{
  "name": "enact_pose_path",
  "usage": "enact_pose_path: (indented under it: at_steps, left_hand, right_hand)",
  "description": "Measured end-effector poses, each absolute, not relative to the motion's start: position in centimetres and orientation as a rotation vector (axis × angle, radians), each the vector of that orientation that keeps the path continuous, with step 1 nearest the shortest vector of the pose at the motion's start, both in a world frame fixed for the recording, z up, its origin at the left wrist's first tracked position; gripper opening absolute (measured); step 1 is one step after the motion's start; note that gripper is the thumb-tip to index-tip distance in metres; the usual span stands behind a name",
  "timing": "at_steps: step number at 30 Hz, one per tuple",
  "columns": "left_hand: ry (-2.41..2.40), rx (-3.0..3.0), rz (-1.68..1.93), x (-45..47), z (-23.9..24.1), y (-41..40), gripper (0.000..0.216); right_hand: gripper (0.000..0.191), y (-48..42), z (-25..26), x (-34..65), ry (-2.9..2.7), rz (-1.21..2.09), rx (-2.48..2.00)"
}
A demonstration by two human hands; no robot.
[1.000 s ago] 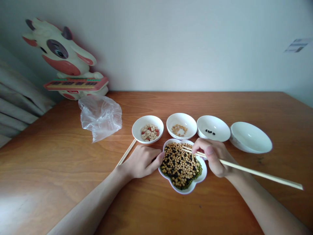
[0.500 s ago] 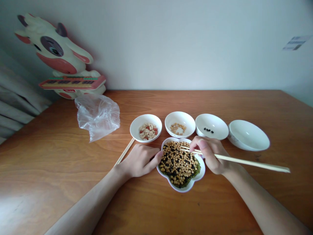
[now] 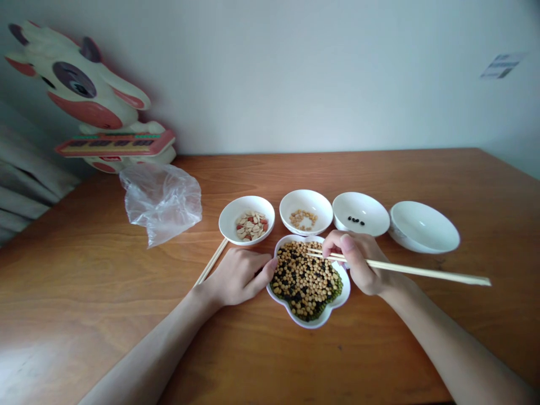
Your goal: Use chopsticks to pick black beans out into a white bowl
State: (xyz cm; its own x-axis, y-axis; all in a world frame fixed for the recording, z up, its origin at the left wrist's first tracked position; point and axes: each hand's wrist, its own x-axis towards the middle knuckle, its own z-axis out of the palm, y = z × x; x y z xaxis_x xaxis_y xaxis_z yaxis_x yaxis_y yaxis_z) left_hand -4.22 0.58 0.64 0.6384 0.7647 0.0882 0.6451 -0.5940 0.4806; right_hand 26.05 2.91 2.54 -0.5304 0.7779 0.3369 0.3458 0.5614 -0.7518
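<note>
My right hand (image 3: 358,260) is closed around a pair of chopsticks (image 3: 415,270). Their tips are over the soybeans (image 3: 310,273) in a white flower-shaped dish (image 3: 310,323), which also holds black beans and green mung beans. I cannot make out whether a bean is between the tips. With curled fingers, my left hand (image 3: 242,275) grips the dish's left rim, thumb on the edge. Just behind the dish stand a bowl of pale seeds with reddish pieces (image 3: 247,203), a bowl with some soybeans (image 3: 306,197) and a bowl with several black beans (image 3: 360,202).
A fourth white bowl (image 3: 424,225) stands at the right end of the row. Another pair of chopsticks (image 3: 211,263) lies beside my left hand. Further left are a crumpled clear plastic bag (image 3: 162,202) and a cow-shaped toy keyboard (image 3: 113,143) against the wall.
The whole view has shifted slightly, so things appear a little further left. Both hands keep their places at the dish, and the chopstick tips stay over the beans.
</note>
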Motion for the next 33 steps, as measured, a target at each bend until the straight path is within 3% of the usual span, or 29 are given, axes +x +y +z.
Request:
enact_pose_path:
  at_steps: [33]
  left_hand:
    - [1.108, 2.419, 0.382, -4.2, 0.7, 0.6, 0.045]
  right_hand:
    - [0.046, 3.0, 4.6, 27.1, -2.004, 1.046, -1.123]
